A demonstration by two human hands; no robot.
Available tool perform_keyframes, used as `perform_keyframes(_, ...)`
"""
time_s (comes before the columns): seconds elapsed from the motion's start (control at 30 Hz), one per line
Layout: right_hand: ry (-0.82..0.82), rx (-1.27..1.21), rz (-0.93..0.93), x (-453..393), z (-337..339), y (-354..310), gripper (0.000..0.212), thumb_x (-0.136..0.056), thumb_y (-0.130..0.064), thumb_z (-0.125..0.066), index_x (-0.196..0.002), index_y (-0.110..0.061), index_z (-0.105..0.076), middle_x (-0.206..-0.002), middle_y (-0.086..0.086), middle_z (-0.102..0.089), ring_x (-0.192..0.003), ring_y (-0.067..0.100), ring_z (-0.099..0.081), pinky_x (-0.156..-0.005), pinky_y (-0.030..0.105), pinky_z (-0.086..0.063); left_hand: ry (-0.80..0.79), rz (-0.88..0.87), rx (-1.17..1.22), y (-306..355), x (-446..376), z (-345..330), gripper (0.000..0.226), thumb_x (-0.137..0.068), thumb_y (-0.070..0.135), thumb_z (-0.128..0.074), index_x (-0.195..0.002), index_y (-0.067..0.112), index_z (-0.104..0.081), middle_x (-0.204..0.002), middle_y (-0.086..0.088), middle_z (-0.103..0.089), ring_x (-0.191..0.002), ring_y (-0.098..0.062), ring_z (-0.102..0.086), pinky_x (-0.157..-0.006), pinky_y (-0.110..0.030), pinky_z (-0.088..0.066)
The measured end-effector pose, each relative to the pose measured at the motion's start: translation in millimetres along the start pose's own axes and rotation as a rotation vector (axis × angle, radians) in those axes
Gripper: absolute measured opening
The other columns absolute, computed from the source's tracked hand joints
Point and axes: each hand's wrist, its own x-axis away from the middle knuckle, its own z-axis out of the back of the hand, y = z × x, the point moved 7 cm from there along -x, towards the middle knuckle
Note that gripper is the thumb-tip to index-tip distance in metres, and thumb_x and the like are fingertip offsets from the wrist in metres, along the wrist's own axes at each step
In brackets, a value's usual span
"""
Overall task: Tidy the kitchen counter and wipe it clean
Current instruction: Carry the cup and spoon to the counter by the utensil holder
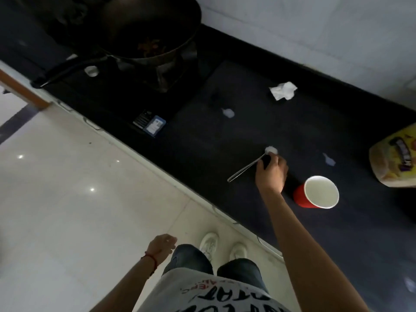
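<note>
The right hand (272, 174) reaches over the dark counter (225, 136), fingers curled around something dark; a thin metal utensil (245, 168), perhaps a spoon, slants out from under it, and a small white scrap (271, 150) lies at the fingertips. Whether the hand actually grips the utensil is unclear. Just beside the wrist stands a red cup (315, 192), white inside. Farther out lie a crumpled tissue (283, 90), smaller white bits (227, 112), and a yellowish packet (395, 161) at the right edge. A black wok (144, 28) sits on the stove beyond. The left hand (162, 244) hangs loosely half-open by the thigh, holding nothing.
</note>
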Motion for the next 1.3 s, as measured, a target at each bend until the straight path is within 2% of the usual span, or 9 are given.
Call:
perform_keyframes(0.1, -0.015, 0.068, 0.034, -13, -5, -12, 0.043, -0.091, -0.025, -0.049, -0.131, -0.011, -0.042, -0.138, 0.016, -0.039, -0.128, 0.032, -0.032, -0.106, 0.041, -0.028, 0.0, 0.029, -0.003, -13, 0, 0, 0.025, -0.089, 0.021, -0.054, -0.064, 0.02, -0.057, -0.066, -0.002, -0.062, -0.072, -0.024, -0.055, -0.07, -0.028, -0.039)
perform_keyframes(0.33, -0.024, 0.185, 0.035, -30, -10, -32, 0.05, -0.086, -0.035, -0.057, -0.126, -0.008, -0.043, -0.13, 0.017, -0.043, -0.122, 0.033, -0.036, -0.102, 0.044, -0.032, 0.015, 0.022, -0.005, -11, 1, 0, 0.027, -0.089, 0.018, -0.053, -0.063, 0.019, -0.056, -0.064, -0.001, -0.061, -0.071, -0.024, -0.055, -0.066, -0.027, -0.041)
perform_keyframes(0.53, -0.059, 0.093, -0.043, -31, -9, -32, 0.035, -0.087, -0.005, -0.047, -0.122, -0.007, -0.042, -0.127, 0.018, -0.048, -0.116, 0.036, -0.048, -0.093, 0.046, -0.044, 0.016, -0.026, -0.043, 4, 0, 2, 0.026, -0.089, 0.02, -0.053, -0.063, 0.022, -0.057, -0.067, 0.0, -0.063, -0.077, -0.025, -0.059, -0.084, -0.038, -0.049)
perform_keyframes(0.63, -0.05, 0.059, -0.08, -28, -4, -27, 0.032, -0.088, -0.003, -0.044, -0.119, -0.007, -0.045, -0.123, 0.019, -0.054, -0.112, 0.038, -0.052, -0.09, 0.044, -0.045, 0.021, -0.071, -0.034, 17, 5, 7, 0.026, -0.088, 0.02, -0.054, -0.062, 0.021, -0.058, -0.066, 0.0, -0.063, -0.076, -0.026, -0.059, -0.087, -0.043, -0.049)
perform_keyframes(0.83, -0.023, -0.239, -0.066, -9, 11, -24, 0.027, -0.081, -0.002, -0.057, -0.106, -0.009, -0.065, -0.096, 0.014, -0.07, -0.095, 0.028, -0.064, -0.086, 0.035, -0.051, 0.05, -0.369, -0.057, 99, 52, 24, 0.025, -0.08, 0.036, -0.046, -0.073, 0.018, -0.061, -0.067, 0.0, -0.066, -0.076, -0.027, -0.064, -0.075, -0.036, -0.051)
perform_keyframes(0.93, -0.039, -0.404, -0.016, 17, 26, -28, 0.015, -0.08, 0.0, -0.061, -0.091, -0.008, -0.069, -0.069, 0.0, -0.065, -0.068, 0.015, -0.065, -0.071, 0.028, -0.055, 0.079, -0.524, 0.001, 145, 75, 27, 0.014, -0.087, 0.027, -0.055, -0.075, 0.028, -0.062, -0.061, 0.011, -0.067, -0.07, -0.008, -0.064, -0.068, -0.019, -0.05)
perform_keyframes(1.03, -0.012, -0.588, 0.002, 45, 51, -26, 0.017, -0.08, -0.001, -0.063, -0.079, -0.017, -0.067, -0.062, -0.004, -0.064, -0.051, 0.001, -0.059, -0.056, 0.011, -0.049, 0.066, -0.668, 0.053, 192, 97, 20, 0.019, -0.089, 0.013, -0.054, -0.083, 0.029, -0.061, -0.072, 0.013, -0.066, -0.07, 0.01, -0.063, -0.065, -0.005, -0.049)
perform_keyframes(1.17, 0.073, -0.831, -0.057, 77, 93, 0, 0.02, -0.08, 0.001, -0.064, -0.073, -0.018, -0.065, -0.053, -0.006, -0.065, -0.051, 0.002, -0.061, -0.056, 0.013, -0.05, 0.017, -0.821, -0.001, 247, 107, -16, 0.013, -0.088, 0.012, -0.056, -0.096, 0.016, -0.066, -0.08, 0.014, -0.064, -0.074, 0.006, -0.064, -0.07, -0.005, -0.049)
perform_keyframes(1.3, 0.211, -0.977, -0.132, 101, 131, 36, 0.013, -0.078, 0.001, -0.067, -0.074, -0.011, -0.067, -0.058, -0.002, -0.067, -0.054, 0.01, -0.063, -0.057, 0.019, -0.052, -0.038, -0.959, -0.093, 288, 114, -75, 0.026, -0.081, 0.012, -0.066, -0.106, 0.007, -0.063, -0.089, 0.01, -0.061, -0.078, 0.01, -0.059, -0.067, -0.002, -0.045)
